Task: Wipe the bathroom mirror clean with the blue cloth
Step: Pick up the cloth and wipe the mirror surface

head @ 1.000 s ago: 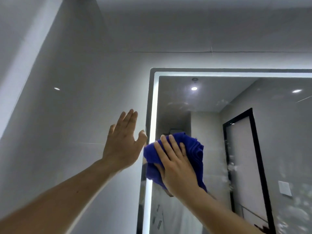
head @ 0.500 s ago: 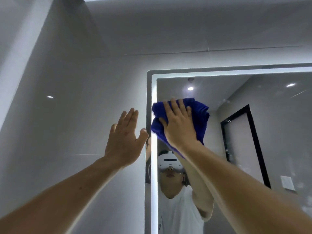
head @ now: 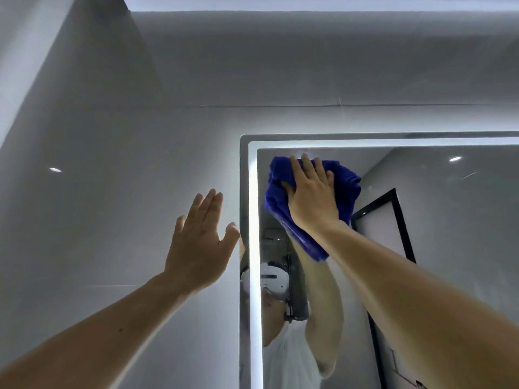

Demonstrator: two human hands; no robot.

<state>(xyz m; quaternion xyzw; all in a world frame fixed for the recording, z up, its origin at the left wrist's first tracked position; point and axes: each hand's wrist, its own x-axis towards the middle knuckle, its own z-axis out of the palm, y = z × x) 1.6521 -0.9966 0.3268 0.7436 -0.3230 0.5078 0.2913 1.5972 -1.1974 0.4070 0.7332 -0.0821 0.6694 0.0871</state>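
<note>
head view: the grey tiled wall (head: 112, 136) fills the frame from 7 o'clock round to 1 o'clock. the mirror (head: 449, 248) takes the 3 to 6 o'clock quarter, its upper-left corner near the centre, with a lit strip (head: 254, 248) running just inside its edge. the glass shows a black door frame (head: 404, 226) at 3 o'clock and, lower, a white headset (head: 273, 279) on the reflected person. the blue cloth (head: 348, 186) is bunched against the glass in the mirror's 11 o'clock corner, just below the top strip and just beside the side one, with a tail of it hanging under the wrist. the right hand (head: 311, 197) lies flat on the cloth, fingers straight and close together pointing to 12 o'clock, thumb sunk in a fold on the cloth's 9 o'clock side. the left hand (head: 199, 248) is raised flat toward the wall at the mirror's 9 o'clock, four fingers pressed together, thumb splayed toward the mirror's edge; whether the palm touches the tile i cannot tell.
</note>
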